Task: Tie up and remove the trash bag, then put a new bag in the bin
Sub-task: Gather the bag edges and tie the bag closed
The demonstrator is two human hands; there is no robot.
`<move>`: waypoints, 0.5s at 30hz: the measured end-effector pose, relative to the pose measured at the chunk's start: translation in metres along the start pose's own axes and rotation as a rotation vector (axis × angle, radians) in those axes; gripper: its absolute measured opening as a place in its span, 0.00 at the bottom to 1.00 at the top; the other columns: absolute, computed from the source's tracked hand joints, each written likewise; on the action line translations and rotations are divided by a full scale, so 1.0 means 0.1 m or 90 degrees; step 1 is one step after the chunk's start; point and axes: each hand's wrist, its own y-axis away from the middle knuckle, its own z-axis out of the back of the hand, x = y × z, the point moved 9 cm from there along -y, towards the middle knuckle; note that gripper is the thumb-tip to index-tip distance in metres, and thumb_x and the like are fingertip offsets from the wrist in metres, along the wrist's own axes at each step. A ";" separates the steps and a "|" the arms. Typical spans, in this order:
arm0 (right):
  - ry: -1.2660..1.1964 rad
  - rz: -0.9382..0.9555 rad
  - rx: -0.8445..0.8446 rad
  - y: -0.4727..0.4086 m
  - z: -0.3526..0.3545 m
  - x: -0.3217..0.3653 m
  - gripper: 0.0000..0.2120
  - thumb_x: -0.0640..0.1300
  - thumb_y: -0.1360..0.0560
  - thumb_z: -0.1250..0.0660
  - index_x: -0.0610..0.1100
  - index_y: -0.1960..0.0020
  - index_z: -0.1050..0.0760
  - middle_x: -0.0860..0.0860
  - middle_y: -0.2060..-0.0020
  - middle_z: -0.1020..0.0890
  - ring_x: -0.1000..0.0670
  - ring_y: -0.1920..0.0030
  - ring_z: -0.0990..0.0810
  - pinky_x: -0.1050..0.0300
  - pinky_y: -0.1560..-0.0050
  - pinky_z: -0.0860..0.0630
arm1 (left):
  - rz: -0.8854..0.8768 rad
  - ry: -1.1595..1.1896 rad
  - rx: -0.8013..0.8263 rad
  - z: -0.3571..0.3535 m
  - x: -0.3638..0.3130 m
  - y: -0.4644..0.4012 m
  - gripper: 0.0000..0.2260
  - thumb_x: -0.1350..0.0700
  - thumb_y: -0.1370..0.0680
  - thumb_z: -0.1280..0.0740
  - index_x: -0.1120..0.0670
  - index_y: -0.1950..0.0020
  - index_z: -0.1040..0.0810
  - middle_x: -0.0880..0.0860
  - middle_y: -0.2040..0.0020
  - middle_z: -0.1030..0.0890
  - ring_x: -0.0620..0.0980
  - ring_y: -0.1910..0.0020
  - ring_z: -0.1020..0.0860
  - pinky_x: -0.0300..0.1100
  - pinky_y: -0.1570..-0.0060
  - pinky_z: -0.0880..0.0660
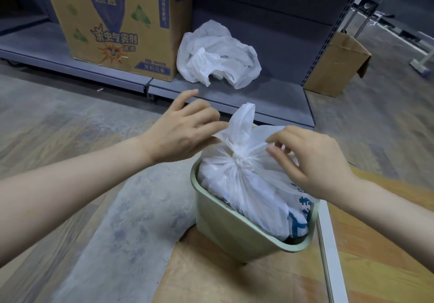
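Note:
A pale green bin stands on the floor with a full white trash bag inside it. The bag's top is gathered into a knot, and one loose end sticks up above it. My left hand pinches the bag's left loose end just beside the knot. My right hand hovers over the bag's right side, its fingers loosely curled and touching the thin plastic without a clear hold. A crumpled empty white bag lies on the low grey shelf behind the bin.
A large printed cardboard box stands on the shelf, left of the empty bag. A smaller brown box sits on the floor at the right, past the shelf's upright. A white strip runs along the floor beside the bin.

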 end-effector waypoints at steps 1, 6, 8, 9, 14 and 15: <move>-0.014 -0.011 -0.013 -0.04 0.04 0.00 0.18 0.53 0.23 0.46 0.43 0.54 0.21 0.52 0.65 0.20 0.48 0.66 0.20 0.57 0.72 0.27 | 0.019 0.007 -0.001 0.01 0.03 0.05 0.14 0.51 0.18 0.43 0.56 0.47 0.20 0.54 0.57 0.20 0.52 0.53 0.28 0.54 0.38 0.37; -0.020 -0.036 0.118 -0.23 -0.19 0.17 0.23 0.63 0.27 0.44 0.47 0.49 0.22 0.54 0.57 0.19 0.50 0.55 0.21 0.55 0.61 0.26 | 0.016 0.030 0.026 0.01 -0.16 0.24 0.16 0.50 0.20 0.42 0.57 0.56 0.19 0.54 0.59 0.20 0.53 0.55 0.28 0.57 0.39 0.35; 0.006 -0.034 0.180 -0.26 -0.34 0.23 0.22 0.64 0.26 0.41 0.48 0.47 0.22 0.54 0.52 0.21 0.50 0.49 0.25 0.52 0.55 0.26 | 0.000 0.043 0.044 -0.03 -0.24 0.29 0.19 0.47 0.20 0.43 0.57 0.57 0.19 0.53 0.60 0.20 0.53 0.54 0.28 0.57 0.39 0.35; 0.016 -0.032 0.198 -0.27 -0.38 0.26 0.21 0.64 0.26 0.40 0.49 0.46 0.22 0.53 0.52 0.22 0.50 0.48 0.26 0.52 0.53 0.27 | -0.001 0.050 0.049 -0.04 -0.27 0.31 0.20 0.46 0.20 0.43 0.57 0.57 0.19 0.53 0.60 0.20 0.52 0.54 0.28 0.57 0.38 0.35; -0.048 -0.105 0.148 -0.24 -0.27 0.21 0.16 0.60 0.27 0.36 0.47 0.53 0.24 0.53 0.56 0.25 0.50 0.56 0.26 0.52 0.56 0.28 | 0.104 0.115 0.084 -0.06 -0.22 0.20 0.20 0.45 0.20 0.46 0.56 0.54 0.19 0.51 0.58 0.21 0.51 0.55 0.27 0.52 0.39 0.38; -0.048 -0.131 0.130 -0.21 -0.23 0.19 0.15 0.58 0.26 0.37 0.46 0.55 0.26 0.52 0.57 0.25 0.49 0.57 0.26 0.52 0.57 0.28 | 0.152 0.146 0.087 -0.08 -0.18 0.14 0.18 0.46 0.21 0.45 0.55 0.53 0.20 0.50 0.58 0.21 0.51 0.56 0.26 0.48 0.42 0.38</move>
